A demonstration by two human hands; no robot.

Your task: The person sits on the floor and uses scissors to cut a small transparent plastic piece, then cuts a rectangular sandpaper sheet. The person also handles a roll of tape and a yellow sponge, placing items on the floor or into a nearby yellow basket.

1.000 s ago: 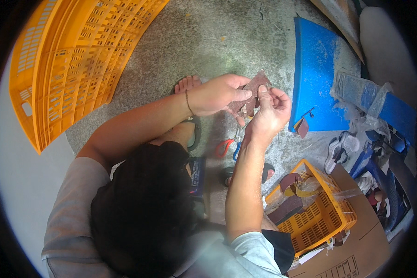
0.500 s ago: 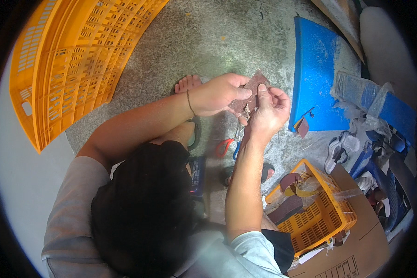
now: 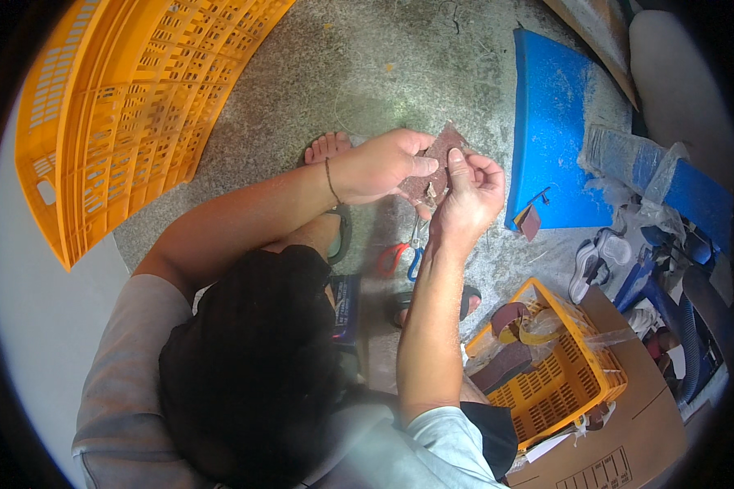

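Note:
A small reddish-brown piece of sandpaper (image 3: 438, 167) is held up between both hands over the floor. My left hand (image 3: 395, 165) grips its left side, thumb lying on the rough face and fingers behind. On the right edge, my right hand (image 3: 471, 186) pinches it with the thumb on top and the fingers curled. A small pale scrap (image 3: 431, 194) shows at the lower part of the piece. Just below the hands are scissors (image 3: 406, 254) with one red and one blue handle; their blades are partly hidden.
Large yellow crates (image 3: 130, 122) stand at the left. A blue board (image 3: 554, 134) lies at the right, with a small sandpaper piece (image 3: 529, 222) at its lower edge. Nearer, a yellow basket (image 3: 564, 379) holds brown sandpaper strips and tape, beside cardboard (image 3: 640, 407) and shoes (image 3: 599, 261).

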